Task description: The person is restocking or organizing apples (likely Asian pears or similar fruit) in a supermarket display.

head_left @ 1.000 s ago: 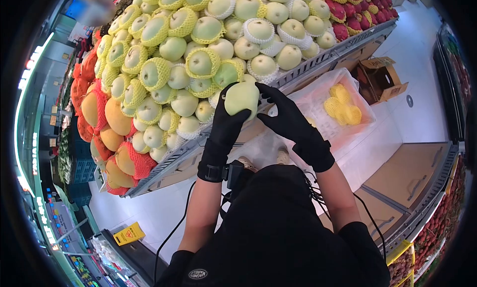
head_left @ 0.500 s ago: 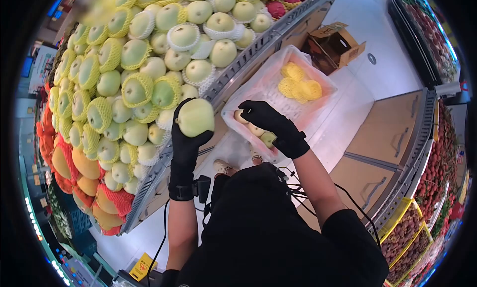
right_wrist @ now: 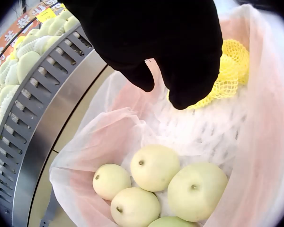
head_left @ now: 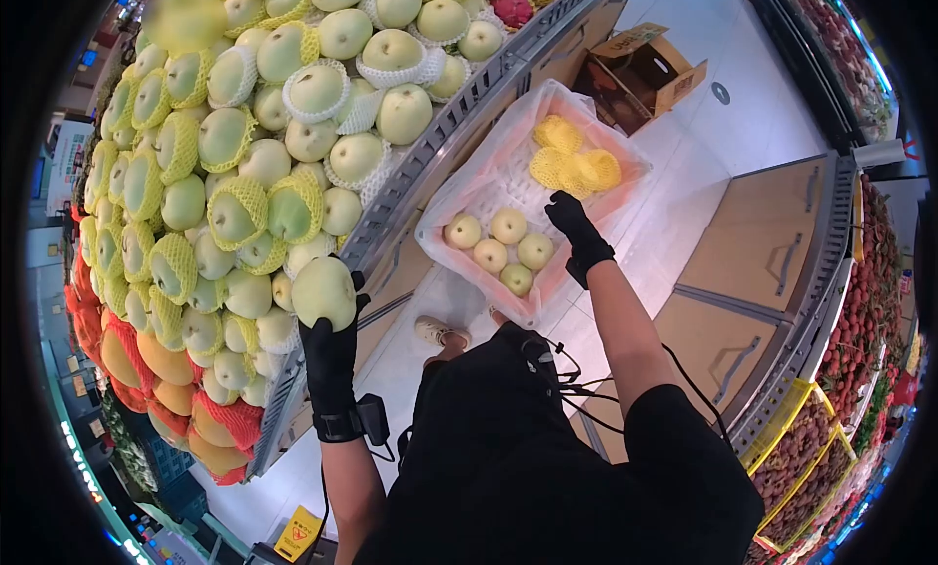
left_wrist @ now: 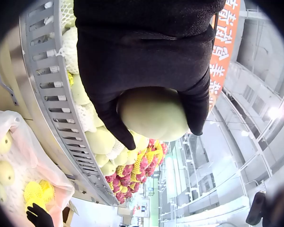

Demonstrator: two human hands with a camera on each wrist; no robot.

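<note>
My left hand (head_left: pixel 332 365), in a black glove, grips a large, smooth, pale green fruit (head_left: pixel 323 293) beside the edge of the fruit display. In the left wrist view, thumb and fingers wrap the sides of that fruit (left_wrist: pixel 154 113). Over the far part of a lined crate (head_left: pixel 435 240), my right hand (head_left: pixel 578 231), also gloved in black, has its fingers pointing down with nothing visible between them. Yellow foam nets (head_left: pixel 576 164) lie just beyond it and are partly covered by the hand in the right wrist view. Several pale fruits (right_wrist: pixel 155 166) rest at the crate's near end.
The sloping display (head_left: pixel 264 164) is piled with pale green fruit, many in foam nets, behind a grey slatted rail (head_left: pixel 430 140). Mangoes (head_left: pixel 161 360) lie at its left end. An open cardboard box (head_left: pixel 650 76) stands beyond the crate. Wooden cabinets (head_left: pixel 747 228) line the right.
Both hands were at the fruit; then the right hand let go and moved right, over the crate. The left hand still holds the fruit, now lower left in view. The head view has turned toward the crate.
</note>
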